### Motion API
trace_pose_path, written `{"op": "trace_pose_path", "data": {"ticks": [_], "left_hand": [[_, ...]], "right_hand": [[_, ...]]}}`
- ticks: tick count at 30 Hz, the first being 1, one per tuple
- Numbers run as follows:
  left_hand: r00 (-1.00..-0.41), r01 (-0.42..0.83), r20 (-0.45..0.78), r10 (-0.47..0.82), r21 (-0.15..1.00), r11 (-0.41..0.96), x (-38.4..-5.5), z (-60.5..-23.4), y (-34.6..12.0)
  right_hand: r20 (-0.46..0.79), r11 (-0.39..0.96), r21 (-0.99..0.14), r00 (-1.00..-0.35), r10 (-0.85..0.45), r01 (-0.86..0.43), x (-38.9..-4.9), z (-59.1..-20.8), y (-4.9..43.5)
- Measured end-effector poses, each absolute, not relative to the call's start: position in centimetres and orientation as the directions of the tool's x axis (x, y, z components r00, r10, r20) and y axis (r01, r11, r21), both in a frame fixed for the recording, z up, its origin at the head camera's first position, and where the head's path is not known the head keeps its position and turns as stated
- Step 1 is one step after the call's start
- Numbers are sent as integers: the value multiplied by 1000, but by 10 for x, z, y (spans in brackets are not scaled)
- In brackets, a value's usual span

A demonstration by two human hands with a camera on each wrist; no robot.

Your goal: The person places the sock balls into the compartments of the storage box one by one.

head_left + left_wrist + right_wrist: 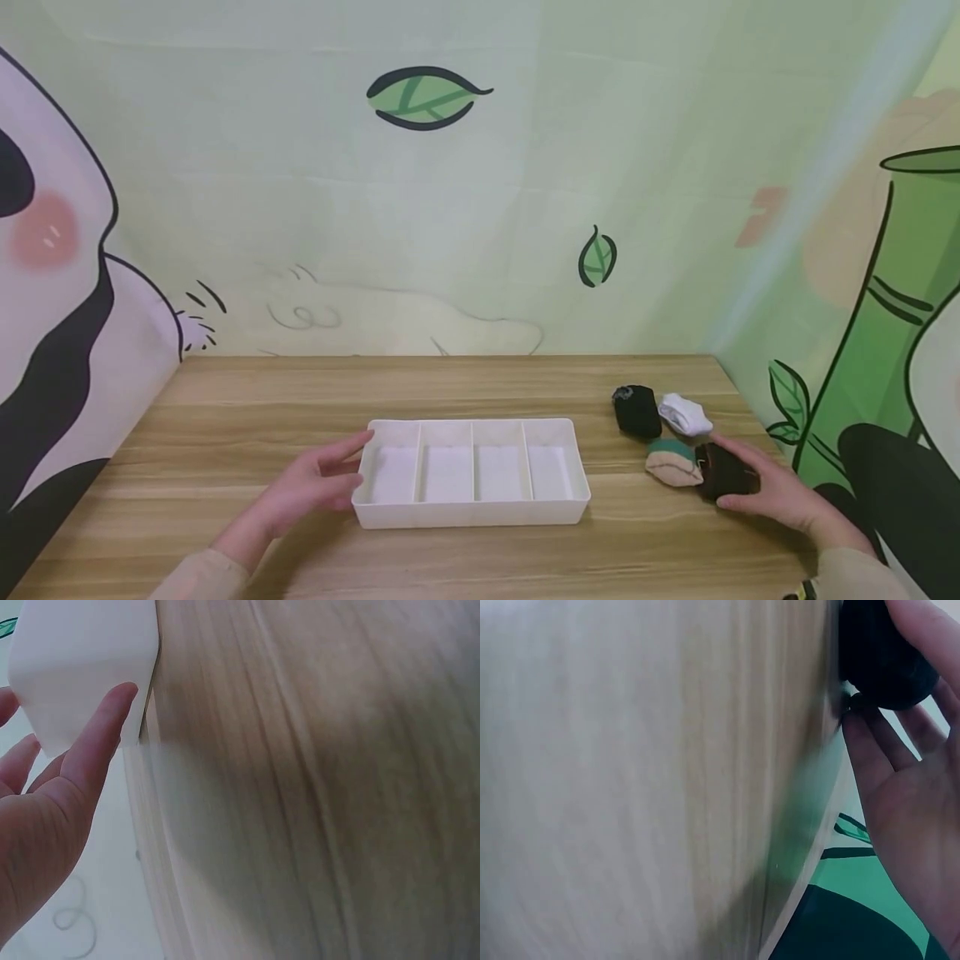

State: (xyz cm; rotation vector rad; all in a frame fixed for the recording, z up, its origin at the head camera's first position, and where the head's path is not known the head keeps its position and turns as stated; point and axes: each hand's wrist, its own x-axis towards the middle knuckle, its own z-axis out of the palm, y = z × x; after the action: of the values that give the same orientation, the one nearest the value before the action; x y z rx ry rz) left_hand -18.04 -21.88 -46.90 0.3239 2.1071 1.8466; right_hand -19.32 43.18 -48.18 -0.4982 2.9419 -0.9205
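Observation:
A white tray (471, 513) with a row of several compartments lies on the wooden table. My left hand (318, 479) is at the tray's left end, fingers extended, fingertips right at the rim and end wall; the left wrist view shows the thumb (101, 742) along the white end wall (82, 690). On the right, my right hand (776, 492) grips a dark brown rolled-up sock (726, 473), thumb on the near side and fingers beyond. In the right wrist view this sock (885, 660) looks nearly black between thumb and fingers.
Beside the held sock lie a green-and-beige rolled sock (673, 463), a black rolled sock (637, 412) and a white rolled sock (684, 414). The wooden table (465, 567) ends at a printed backdrop (480, 208) behind and at the right.

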Motion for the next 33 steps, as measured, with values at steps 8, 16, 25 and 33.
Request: {"op": "trace_pose_path", "data": {"ticks": [8,16,25,33], "left_hand": [[-930,-39,-88,357,989,141,-180,-471,-218],[-931,-33,-82,355,989,143,-180,-472,-217],[-936,-55,-94,340,991,123,-179,-471,-216],[-943,-77,-114,314,989,129,-179,-468,-213]], "right_hand": [[162,809,-477,-939,-304,-344,-192,-482,428],[149,795,-521,-951,-272,-310,-189,-482,427],[169,752,-599,-962,-217,-275,-182,-480,426],[233,711,-647,-959,-161,-276,-177,-479,423]]}}
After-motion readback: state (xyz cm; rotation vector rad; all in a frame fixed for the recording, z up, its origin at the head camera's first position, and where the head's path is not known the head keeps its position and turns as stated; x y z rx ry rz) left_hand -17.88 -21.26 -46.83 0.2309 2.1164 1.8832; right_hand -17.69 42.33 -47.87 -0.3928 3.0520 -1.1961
